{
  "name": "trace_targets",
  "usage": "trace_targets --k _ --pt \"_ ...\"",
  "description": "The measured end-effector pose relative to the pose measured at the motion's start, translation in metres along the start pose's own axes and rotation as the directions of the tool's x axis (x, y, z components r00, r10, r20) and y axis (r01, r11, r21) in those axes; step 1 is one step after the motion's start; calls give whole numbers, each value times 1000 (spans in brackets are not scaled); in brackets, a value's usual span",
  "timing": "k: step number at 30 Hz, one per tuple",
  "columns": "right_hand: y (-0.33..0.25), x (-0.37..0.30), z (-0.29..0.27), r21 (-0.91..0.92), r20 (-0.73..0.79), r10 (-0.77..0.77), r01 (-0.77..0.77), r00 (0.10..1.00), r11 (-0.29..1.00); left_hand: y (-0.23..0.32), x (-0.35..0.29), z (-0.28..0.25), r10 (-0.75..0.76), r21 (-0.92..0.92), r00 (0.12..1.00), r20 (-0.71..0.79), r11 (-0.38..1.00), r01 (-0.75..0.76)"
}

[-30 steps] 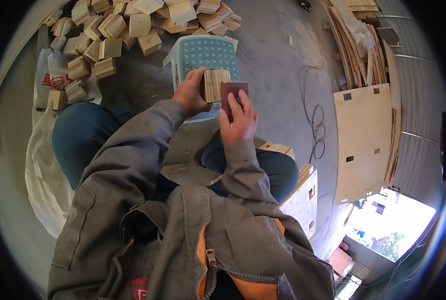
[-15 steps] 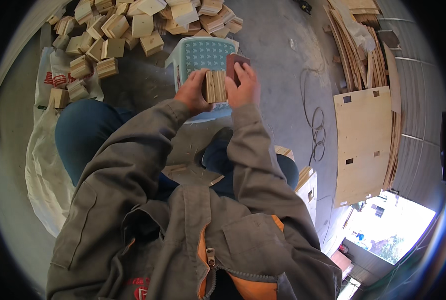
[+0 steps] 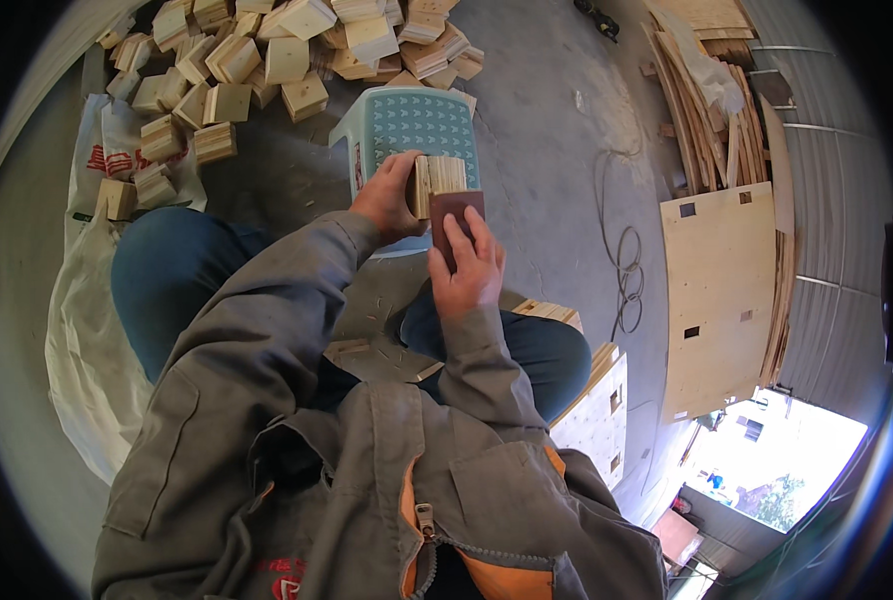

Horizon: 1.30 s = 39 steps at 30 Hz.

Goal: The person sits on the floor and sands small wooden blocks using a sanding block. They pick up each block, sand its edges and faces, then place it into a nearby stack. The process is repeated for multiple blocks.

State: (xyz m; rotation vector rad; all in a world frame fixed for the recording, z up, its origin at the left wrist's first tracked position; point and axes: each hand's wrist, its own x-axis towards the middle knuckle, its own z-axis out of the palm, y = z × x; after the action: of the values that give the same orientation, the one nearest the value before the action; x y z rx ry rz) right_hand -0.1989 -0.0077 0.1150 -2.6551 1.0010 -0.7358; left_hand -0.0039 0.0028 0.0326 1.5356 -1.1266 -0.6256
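Observation:
My left hand (image 3: 387,198) grips a small stack of pale wooden blocks (image 3: 441,178) from its left side, held above a light blue plastic stool (image 3: 407,125). My right hand (image 3: 470,267) presses a dark brown sanding sheet (image 3: 454,213) flat against the near face of the blocks, fingers stretched along the sheet. Both grey jacket sleeves reach up from the lower edge over my blue trouser legs.
A heap of several similar wooden blocks (image 3: 267,55) lies on the concrete floor beyond the stool. A white sack (image 3: 87,330) lies at the left. Plywood panels (image 3: 722,300) and strips (image 3: 702,110) lean at the right, with a coiled cable (image 3: 622,265) beside them. A wooden box (image 3: 592,415) sits by my right knee.
My right hand slid the sanding sheet up over the blocks half a second ago and has now drawn it back down toward me. The left hand kept its hold on the blocks.

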Motion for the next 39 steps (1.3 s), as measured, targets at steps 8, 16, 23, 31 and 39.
trace_targets --k 8,16,23,31,39 --pt "25 122 42 -31 46 157 -155 987 987 2 2 0 2 36 1000 2 999 -2" --pt "36 118 43 -39 65 141 -138 988 990 7 1 -2 -23 48 1000 13 999 22" --pt "-1 3 -3 -25 76 32 -30 997 999 3 0 -1 19 52 1000 -8 999 -18" --pt "-7 -5 -5 -7 29 -25 25 999 1000 3 1 0 34 31 999 -11 999 -34" --pt "-7 128 47 -51 98 121 -116 988 992 -6 1 0 49 -7 999 4 999 -49"
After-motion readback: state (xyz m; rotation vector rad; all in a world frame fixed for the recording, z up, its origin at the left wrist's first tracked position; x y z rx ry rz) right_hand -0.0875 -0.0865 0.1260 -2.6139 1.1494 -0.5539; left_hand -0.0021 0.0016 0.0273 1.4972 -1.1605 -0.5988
